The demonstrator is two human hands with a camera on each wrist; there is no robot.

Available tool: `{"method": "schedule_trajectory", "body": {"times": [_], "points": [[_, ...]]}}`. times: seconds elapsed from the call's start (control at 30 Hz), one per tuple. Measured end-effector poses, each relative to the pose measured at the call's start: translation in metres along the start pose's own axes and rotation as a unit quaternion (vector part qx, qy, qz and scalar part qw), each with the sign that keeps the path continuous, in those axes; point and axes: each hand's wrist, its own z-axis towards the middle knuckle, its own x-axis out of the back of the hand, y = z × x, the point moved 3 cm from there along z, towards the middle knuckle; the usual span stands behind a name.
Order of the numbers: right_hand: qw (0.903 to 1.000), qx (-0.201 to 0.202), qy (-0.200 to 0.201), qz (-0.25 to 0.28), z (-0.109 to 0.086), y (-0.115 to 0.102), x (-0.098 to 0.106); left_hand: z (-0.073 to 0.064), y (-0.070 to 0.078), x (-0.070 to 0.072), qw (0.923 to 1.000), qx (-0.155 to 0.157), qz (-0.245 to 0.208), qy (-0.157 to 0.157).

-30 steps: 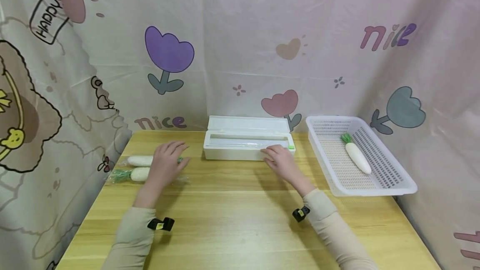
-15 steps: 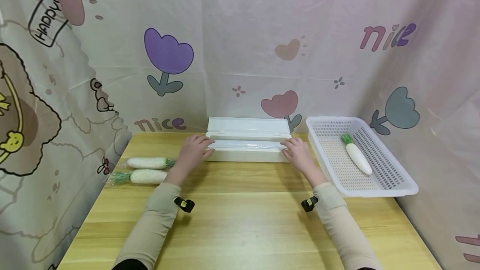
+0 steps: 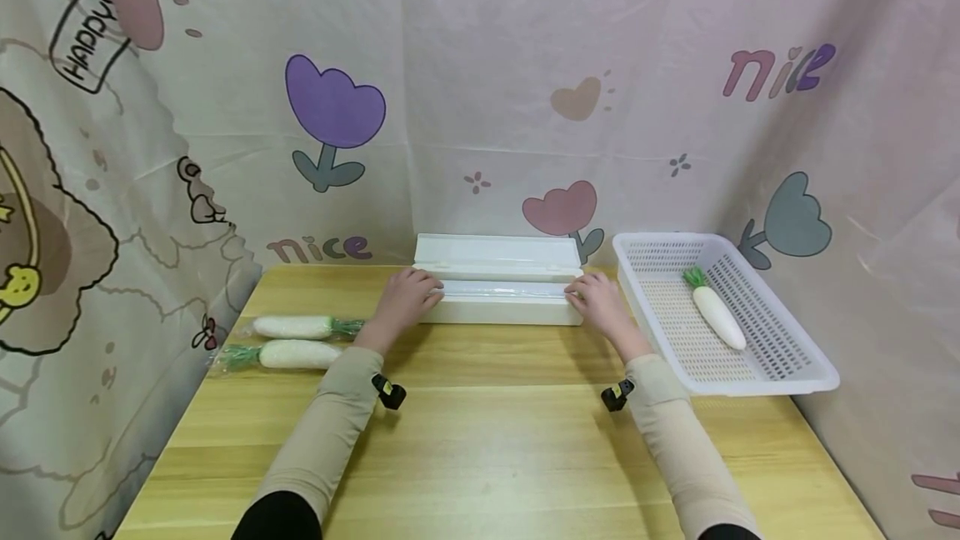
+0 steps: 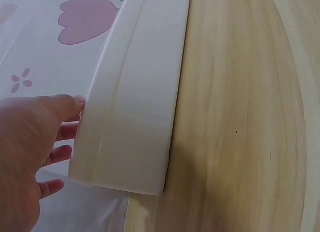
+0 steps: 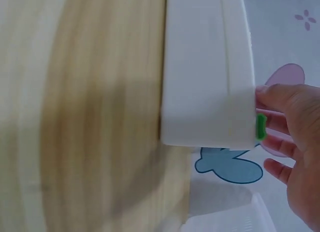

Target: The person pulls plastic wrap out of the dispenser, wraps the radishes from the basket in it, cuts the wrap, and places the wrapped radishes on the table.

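Note:
A long white cling film box [image 3: 501, 312] stands at the back of the table, its lid [image 3: 497, 252] raised. Clear film [image 3: 502, 289] shows along its top opening. My left hand [image 3: 405, 300] is at the box's left end; in the left wrist view its thumb touches the top edge, with the other fingers loosely bent behind. My right hand [image 3: 600, 303] is at the right end. There its thumb [image 5: 270, 96] lies at the top edge and its spread fingers are beside a green slider [image 5: 261, 126]. The left fingertips are partly hidden behind the box.
Two white radishes, a rear one [image 3: 291, 327] and a front one [image 3: 298, 354], lie in clear wrap left of my left hand. A white perforated basket [image 3: 663, 357] stands on the right with another white radish [image 3: 717, 317] inside. A patterned curtain [image 3: 480, 90] hangs behind.
My left hand has moved from above the radishes to the box's left end, then slightly inward. My right hand has shifted right along the box to its right end.

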Motion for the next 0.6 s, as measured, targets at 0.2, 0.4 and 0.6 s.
{"method": "schedule_trajectory", "body": {"times": [0.2, 0.4, 0.6], "points": [[0.9989, -0.004, -0.039, 0.028, 0.007, 0.003, 0.003, 0.004, -0.002, -0.001, 0.9996, 0.012, -0.001, -0.026], [0.9967, -0.009, -0.066, 0.047, 0.01, 0.005, 0.005, 0.006, -0.004, 0.0, 0.999, 0.019, -0.011, -0.039], [0.9979, 0.0, -0.051, 0.041, 0.014, 0.003, 0.001, 0.006, -0.006, 0.002, 0.999, 0.025, -0.016, -0.033]]}}
